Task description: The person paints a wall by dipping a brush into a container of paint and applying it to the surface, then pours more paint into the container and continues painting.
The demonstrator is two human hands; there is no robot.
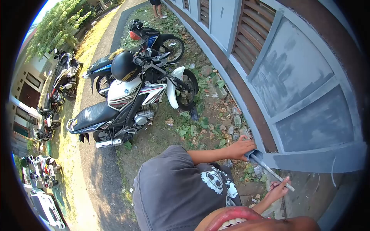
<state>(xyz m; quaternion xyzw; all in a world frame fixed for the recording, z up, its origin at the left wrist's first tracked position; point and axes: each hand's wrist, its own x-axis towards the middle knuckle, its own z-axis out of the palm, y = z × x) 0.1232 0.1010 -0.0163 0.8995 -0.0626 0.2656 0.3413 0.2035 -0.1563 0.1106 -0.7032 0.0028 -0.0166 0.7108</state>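
Observation:
My left hand [243, 148] is wrapped round a small paint can [257, 154], with its blue-grey mouth toward me, close to the wall's lower edge. Between the fingers of my right hand [279, 188] is a long, thin, paint-smeared stick [273, 174]. Its far end reaches into the mouth of the can, so I cannot see whether a brush head is on it. Beside both hands stands the wall [314, 129], with panels covered in uneven patches of grey-blue paint.
A white motorcycle [125, 92] with a black helmet [124, 66] on it is parked behind a blue-black one [154, 40]. Rubble and weeds [204, 127] line the wall's foot. Wooden louvres [254, 32] sit higher up. A person's legs [157, 9] show at the far end.

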